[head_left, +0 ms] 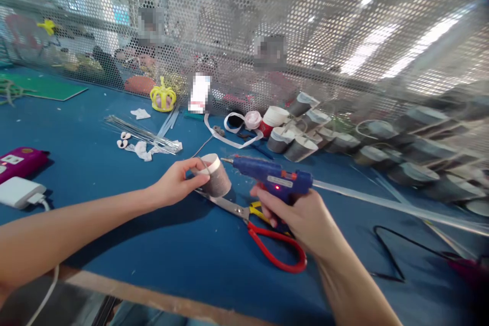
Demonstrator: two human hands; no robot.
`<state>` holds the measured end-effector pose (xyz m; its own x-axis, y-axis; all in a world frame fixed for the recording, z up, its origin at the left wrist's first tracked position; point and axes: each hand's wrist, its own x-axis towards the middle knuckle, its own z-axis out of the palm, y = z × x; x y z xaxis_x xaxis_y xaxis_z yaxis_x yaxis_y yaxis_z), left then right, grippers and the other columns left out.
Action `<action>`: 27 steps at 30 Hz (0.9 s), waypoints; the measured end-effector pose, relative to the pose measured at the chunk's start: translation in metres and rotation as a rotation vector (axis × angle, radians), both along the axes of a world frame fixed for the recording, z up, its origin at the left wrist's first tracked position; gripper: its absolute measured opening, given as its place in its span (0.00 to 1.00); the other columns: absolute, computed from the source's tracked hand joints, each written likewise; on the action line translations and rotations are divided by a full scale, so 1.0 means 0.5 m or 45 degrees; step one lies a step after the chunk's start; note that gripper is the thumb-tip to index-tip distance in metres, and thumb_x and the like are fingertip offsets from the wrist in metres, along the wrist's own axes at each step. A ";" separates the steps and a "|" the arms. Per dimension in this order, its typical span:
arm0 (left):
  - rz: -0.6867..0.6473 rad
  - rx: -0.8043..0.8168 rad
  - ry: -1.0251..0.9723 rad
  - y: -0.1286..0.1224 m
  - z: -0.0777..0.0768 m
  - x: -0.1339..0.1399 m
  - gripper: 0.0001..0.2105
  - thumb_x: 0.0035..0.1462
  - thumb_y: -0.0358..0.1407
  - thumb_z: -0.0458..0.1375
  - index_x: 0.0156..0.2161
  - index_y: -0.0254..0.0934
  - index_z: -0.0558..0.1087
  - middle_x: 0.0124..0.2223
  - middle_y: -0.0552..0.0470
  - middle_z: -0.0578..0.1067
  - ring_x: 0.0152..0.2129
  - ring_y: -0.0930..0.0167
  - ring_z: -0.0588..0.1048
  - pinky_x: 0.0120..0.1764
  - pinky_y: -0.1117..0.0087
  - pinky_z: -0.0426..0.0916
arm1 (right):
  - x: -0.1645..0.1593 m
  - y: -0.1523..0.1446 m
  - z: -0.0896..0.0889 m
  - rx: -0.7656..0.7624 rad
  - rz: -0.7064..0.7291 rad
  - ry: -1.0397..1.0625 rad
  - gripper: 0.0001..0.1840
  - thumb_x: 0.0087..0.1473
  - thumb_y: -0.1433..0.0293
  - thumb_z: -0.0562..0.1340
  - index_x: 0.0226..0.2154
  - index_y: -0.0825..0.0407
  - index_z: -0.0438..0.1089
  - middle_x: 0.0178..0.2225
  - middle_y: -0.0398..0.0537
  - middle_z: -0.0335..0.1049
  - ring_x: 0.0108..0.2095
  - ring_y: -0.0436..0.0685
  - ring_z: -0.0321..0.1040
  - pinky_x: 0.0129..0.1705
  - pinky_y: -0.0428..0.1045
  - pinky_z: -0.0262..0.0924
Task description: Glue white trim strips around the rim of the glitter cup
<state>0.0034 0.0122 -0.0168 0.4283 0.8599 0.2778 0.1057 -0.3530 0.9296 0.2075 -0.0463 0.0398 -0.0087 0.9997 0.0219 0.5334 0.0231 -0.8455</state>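
Between the thumb and fingers of my left hand [178,183] is the rim of a small grey cup [218,181] with a white inside, tilted over the table. A thin cord [203,145] runs up from the cup near my fingertips. My right hand [294,209] is wrapped round the handle of a blue hot glue gun [260,169], its red light lit. The gun's nozzle points left, close to the cup's rim. A long clear glue stick [367,198] sticks out of its back. Scissors with red handles [277,249] lie below both hands, their blades partly behind the cup.
Several grey cups [301,147] stand along the right, blurred toward the edge. Wires [145,132], white ribbon [233,142] and a yellow crown-like piece [163,99] lie farther back. A magenta power strip [23,162] with a white charger [21,192] is at left. A perforated screen [229,20] borders the table.
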 end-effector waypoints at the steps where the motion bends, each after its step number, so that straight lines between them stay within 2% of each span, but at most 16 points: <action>1: 0.020 0.010 0.024 0.002 -0.002 0.000 0.06 0.50 0.34 0.51 0.26 0.33 0.61 0.27 0.54 0.67 0.28 0.74 0.66 0.34 0.72 0.61 | -0.001 -0.001 -0.005 0.021 -0.012 -0.062 0.10 0.41 0.63 0.59 0.20 0.53 0.66 0.11 0.39 0.58 0.13 0.48 0.56 0.16 0.45 0.55; 4: 0.061 0.024 0.066 0.007 -0.005 -0.001 0.07 0.50 0.35 0.51 0.26 0.33 0.62 0.27 0.54 0.66 0.26 0.75 0.64 0.33 0.73 0.60 | -0.003 -0.001 -0.020 0.171 0.004 -0.211 0.11 0.42 0.64 0.58 0.15 0.50 0.63 0.10 0.40 0.58 0.13 0.49 0.56 0.15 0.45 0.55; 8: 0.046 0.015 0.074 0.011 -0.009 -0.003 0.07 0.51 0.36 0.51 0.26 0.32 0.63 0.27 0.54 0.66 0.26 0.75 0.64 0.33 0.73 0.60 | -0.002 -0.001 -0.030 0.276 0.029 -0.281 0.05 0.39 0.66 0.59 0.20 0.49 0.68 0.09 0.39 0.58 0.15 0.52 0.59 0.19 0.47 0.56; 12: 0.036 0.026 0.073 0.013 -0.011 -0.003 0.08 0.50 0.36 0.51 0.26 0.32 0.63 0.27 0.53 0.67 0.26 0.75 0.64 0.32 0.73 0.60 | -0.009 -0.003 -0.025 0.348 0.066 -0.396 0.06 0.39 0.65 0.58 0.22 0.48 0.69 0.09 0.41 0.58 0.19 0.56 0.64 0.22 0.48 0.57; 15: 0.031 0.030 0.075 0.013 -0.011 -0.003 0.07 0.50 0.35 0.51 0.26 0.32 0.63 0.27 0.53 0.67 0.26 0.75 0.64 0.32 0.73 0.60 | -0.021 -0.005 -0.018 0.384 0.057 -0.448 0.06 0.40 0.64 0.57 0.21 0.47 0.68 0.13 0.44 0.63 0.22 0.57 0.65 0.25 0.49 0.58; 20: 0.029 0.025 0.099 0.013 -0.008 -0.003 0.07 0.50 0.35 0.51 0.26 0.32 0.63 0.26 0.54 0.65 0.25 0.76 0.63 0.31 0.74 0.59 | -0.034 -0.008 -0.012 0.365 -0.009 -0.468 0.07 0.43 0.65 0.55 0.21 0.48 0.66 0.18 0.46 0.67 0.20 0.54 0.64 0.25 0.49 0.59; 27: 0.034 0.010 0.076 0.012 -0.005 -0.001 0.07 0.50 0.34 0.51 0.26 0.32 0.63 0.26 0.54 0.65 0.25 0.75 0.63 0.32 0.73 0.59 | -0.031 -0.008 -0.031 0.397 -0.009 -0.458 0.06 0.43 0.65 0.55 0.24 0.49 0.66 0.21 0.45 0.69 0.22 0.55 0.65 0.26 0.48 0.60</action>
